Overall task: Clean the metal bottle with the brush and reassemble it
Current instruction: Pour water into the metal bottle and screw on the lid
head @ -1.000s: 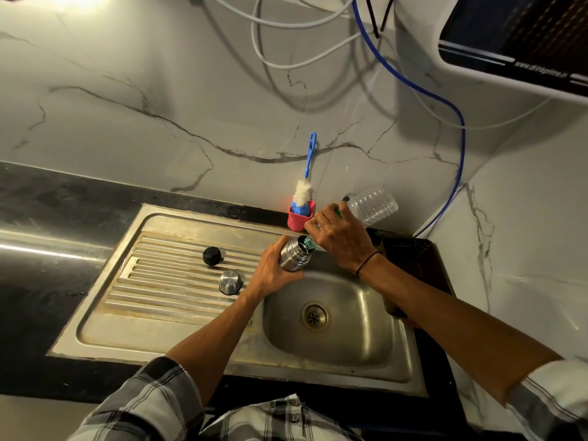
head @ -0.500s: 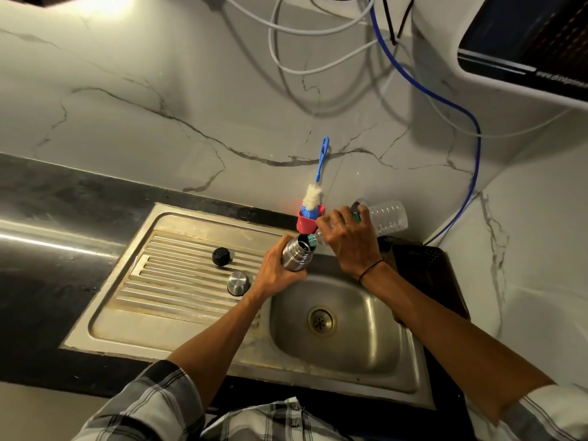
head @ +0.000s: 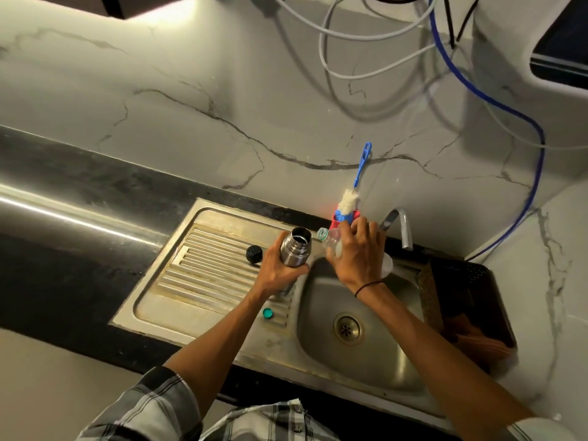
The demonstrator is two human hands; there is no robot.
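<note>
A: On the draining board left of the sink (head: 321, 370), what lies around?

B: A black cap (head: 254, 253) sits on the ribs at the far side, just left of the left hand (head: 281, 267). A small green cap (head: 267, 312) lies nearer, at the board's right edge beside the basin. The drain (head: 348, 328) shows in the basin's middle.

A: And behind the hands?

B: A red cup (head: 335, 221) stands at the far rim against the marble wall, with the brush (head: 353, 194) upright in it, white bristles above the cup and blue handle leaning on the wall. The tap (head: 401, 227) curves out to the right of it, partly hidden by the right hand (head: 358, 253). A dark basket (head: 471, 300) sits right of the sink, and white and blue cables (head: 537, 148) hang on the wall above.

A: Where is the metal bottle (head: 295, 249)?

B: Over the far left corner of the basin, upright and slightly tilted, its mouth open. The left hand grips its lower body, fingers wrapped round it, so the base is hidden.

A: The other hand?

B: It reaches in from the right, wrist bearing a black band, fingers curled round a clear plastic bottle (head: 332, 241). That bottle lies tipped, its neck pointing left, close beside the metal bottle's mouth. Whether the two touch cannot be told.

A: The arms?

B: Both are bare to the forearm, with checked sleeves near the bottom edge.
</note>
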